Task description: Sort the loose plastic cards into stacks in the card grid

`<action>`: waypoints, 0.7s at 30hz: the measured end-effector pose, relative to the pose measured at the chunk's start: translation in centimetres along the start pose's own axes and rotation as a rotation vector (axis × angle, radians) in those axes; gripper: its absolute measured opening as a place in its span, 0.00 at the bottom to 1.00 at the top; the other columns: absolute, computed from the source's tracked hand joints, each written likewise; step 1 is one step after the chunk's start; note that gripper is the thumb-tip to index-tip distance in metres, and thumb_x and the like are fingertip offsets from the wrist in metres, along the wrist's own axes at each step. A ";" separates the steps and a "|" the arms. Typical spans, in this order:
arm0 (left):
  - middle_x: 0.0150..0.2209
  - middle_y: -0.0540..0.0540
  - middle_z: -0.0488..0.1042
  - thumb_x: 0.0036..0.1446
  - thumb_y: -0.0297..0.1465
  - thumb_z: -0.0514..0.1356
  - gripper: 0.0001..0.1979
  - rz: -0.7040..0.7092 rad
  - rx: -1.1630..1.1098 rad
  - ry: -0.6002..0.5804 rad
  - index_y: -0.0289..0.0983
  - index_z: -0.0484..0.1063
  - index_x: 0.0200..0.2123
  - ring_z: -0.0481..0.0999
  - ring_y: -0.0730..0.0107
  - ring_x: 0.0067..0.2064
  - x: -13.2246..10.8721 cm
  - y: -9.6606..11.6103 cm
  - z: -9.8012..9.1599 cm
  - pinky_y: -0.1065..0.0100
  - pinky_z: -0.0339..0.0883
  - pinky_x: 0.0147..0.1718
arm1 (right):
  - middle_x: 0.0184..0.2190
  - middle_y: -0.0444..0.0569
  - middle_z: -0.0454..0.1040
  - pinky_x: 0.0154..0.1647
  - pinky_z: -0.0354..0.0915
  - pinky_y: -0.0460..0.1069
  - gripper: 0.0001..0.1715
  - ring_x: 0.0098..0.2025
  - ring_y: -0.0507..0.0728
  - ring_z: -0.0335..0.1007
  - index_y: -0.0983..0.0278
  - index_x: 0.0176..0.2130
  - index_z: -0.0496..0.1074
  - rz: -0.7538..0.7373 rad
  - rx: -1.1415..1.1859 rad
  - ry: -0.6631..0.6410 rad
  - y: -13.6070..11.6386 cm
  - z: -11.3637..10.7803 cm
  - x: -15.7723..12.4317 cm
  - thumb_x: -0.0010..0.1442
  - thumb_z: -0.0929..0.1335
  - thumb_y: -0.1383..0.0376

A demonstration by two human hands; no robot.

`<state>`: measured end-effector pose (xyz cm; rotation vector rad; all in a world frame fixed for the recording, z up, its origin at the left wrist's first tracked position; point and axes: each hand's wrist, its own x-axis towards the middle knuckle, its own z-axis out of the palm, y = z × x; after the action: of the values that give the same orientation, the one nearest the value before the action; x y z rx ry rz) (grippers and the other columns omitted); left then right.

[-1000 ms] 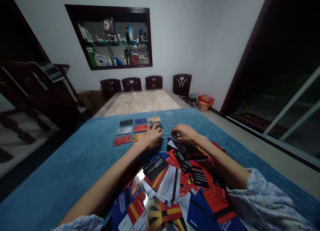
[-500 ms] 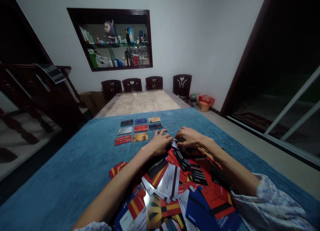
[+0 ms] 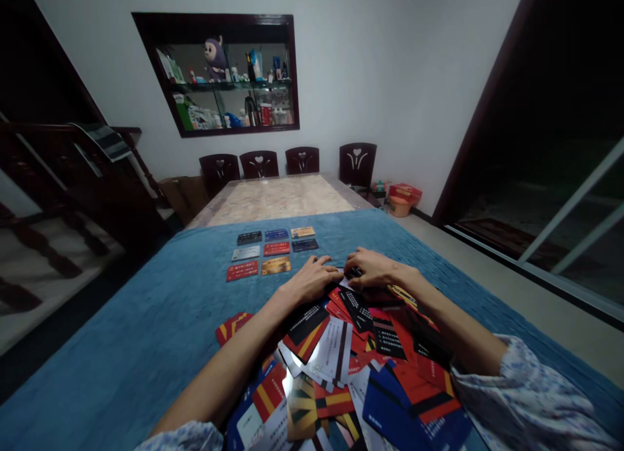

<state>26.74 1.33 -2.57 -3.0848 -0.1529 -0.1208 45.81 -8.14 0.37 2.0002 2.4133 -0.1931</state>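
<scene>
A loose heap of bank-style cards (image 3: 331, 350) in red, black, blue, white and gold lies before me, many overlapping. My left hand (image 3: 313, 279) rests at the heap's far left edge, fingers apart, its fingertips by a whitish card. Right beside it, my right hand (image 3: 374, 268) is curled over the far edge, its fingers closed on a dark card (image 3: 357, 272) that shows only in part. Beyond my left hand, cards lie in rows: a red card (image 3: 242, 270) and a gold card (image 3: 275, 264) in front, three behind them, three more at the back.
A blue cloth (image 3: 160, 308) covers the near part of the table; its stone top (image 3: 283, 197) shows beyond. Dark chairs (image 3: 357, 162) stand at the far end. A shelf niche (image 3: 224, 74) is in the wall, a stair railing (image 3: 58, 158) at left, a sliding door at right.
My right hand's fingers have shifted slightly at the heap's far edge, and more of the dark card shows there. The view has moved a little; the rows of cards are unchanged.
</scene>
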 end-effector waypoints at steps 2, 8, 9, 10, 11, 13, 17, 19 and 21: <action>0.58 0.46 0.74 0.60 0.20 0.53 0.23 0.008 0.023 0.004 0.44 0.67 0.57 0.59 0.54 0.64 0.0 -0.1 0.1 0.53 0.56 0.55 | 0.46 0.54 0.79 0.53 0.61 0.53 0.18 0.48 0.62 0.70 0.62 0.45 0.81 0.002 0.011 -0.010 0.1 0.0 0.1 0.56 0.71 0.59; 0.56 0.45 0.75 0.61 0.21 0.54 0.21 0.016 0.062 -0.003 0.43 0.69 0.55 0.62 0.56 0.63 -0.1 -0.1 -0.3 0.56 0.58 0.54 | 0.46 0.53 0.79 0.53 0.61 0.53 0.19 0.48 0.63 0.70 0.63 0.46 0.81 -0.026 0.034 -0.002 0.2 0.1 0.2 0.55 0.71 0.60; 0.56 0.45 0.75 0.62 0.21 0.54 0.20 0.020 0.065 -0.002 0.42 0.70 0.54 0.62 0.56 0.63 -0.1 -0.1 -0.4 0.56 0.58 0.54 | 0.45 0.53 0.79 0.53 0.61 0.53 0.19 0.48 0.63 0.70 0.63 0.45 0.81 -0.029 0.038 0.006 0.2 0.1 0.2 0.55 0.71 0.60; 0.55 0.45 0.76 0.62 0.21 0.53 0.19 0.024 0.070 -0.002 0.42 0.71 0.52 0.63 0.56 0.62 -0.1 0.0 -0.5 0.57 0.58 0.53 | 0.45 0.53 0.79 0.53 0.61 0.52 0.19 0.48 0.63 0.71 0.64 0.45 0.81 -0.034 0.039 0.013 0.2 0.2 0.3 0.55 0.71 0.60; 0.54 0.44 0.76 0.62 0.21 0.53 0.18 0.028 0.075 -0.001 0.42 0.71 0.51 0.64 0.56 0.62 -0.1 0.0 -0.6 0.57 0.58 0.53 | 0.46 0.54 0.79 0.53 0.62 0.52 0.19 0.48 0.63 0.71 0.64 0.45 0.81 -0.039 0.040 0.018 0.3 0.3 0.3 0.54 0.71 0.60; 0.52 0.44 0.78 0.63 0.21 0.53 0.16 0.036 0.085 0.003 0.41 0.72 0.50 0.65 0.56 0.61 -0.1 0.0 -0.7 0.57 0.59 0.53 | 0.46 0.54 0.79 0.53 0.62 0.52 0.20 0.48 0.62 0.71 0.64 0.46 0.80 -0.047 0.042 0.022 0.4 0.5 0.5 0.54 0.71 0.60; 0.54 0.44 0.76 0.61 0.21 0.53 0.17 0.038 0.072 -0.006 0.41 0.71 0.51 0.64 0.56 0.63 -0.1 -0.1 -0.5 0.57 0.58 0.53 | 0.46 0.54 0.79 0.54 0.62 0.52 0.20 0.48 0.62 0.71 0.64 0.45 0.80 -0.062 0.070 0.029 0.7 0.8 0.7 0.55 0.71 0.59; 0.57 0.44 0.74 0.58 0.21 0.54 0.21 0.034 0.041 -0.024 0.41 0.69 0.53 0.62 0.55 0.64 -0.2 -0.3 -0.4 0.57 0.58 0.54 | 0.46 0.53 0.79 0.53 0.62 0.52 0.19 0.48 0.62 0.71 0.64 0.45 0.81 -0.071 0.082 0.036 0.7 0.8 0.6 0.54 0.71 0.60; 0.59 0.45 0.72 0.56 0.21 0.56 0.23 0.031 0.006 -0.040 0.42 0.69 0.55 0.61 0.54 0.65 -0.2 -0.5 -0.4 0.56 0.58 0.55 | 0.45 0.53 0.79 0.54 0.62 0.52 0.19 0.48 0.62 0.71 0.64 0.45 0.81 -0.076 0.090 0.039 0.6 0.8 0.6 0.54 0.71 0.60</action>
<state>26.43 1.77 -2.18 -3.0838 -0.1072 -0.0572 46.26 -7.52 -0.52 1.9667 2.5504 -0.2705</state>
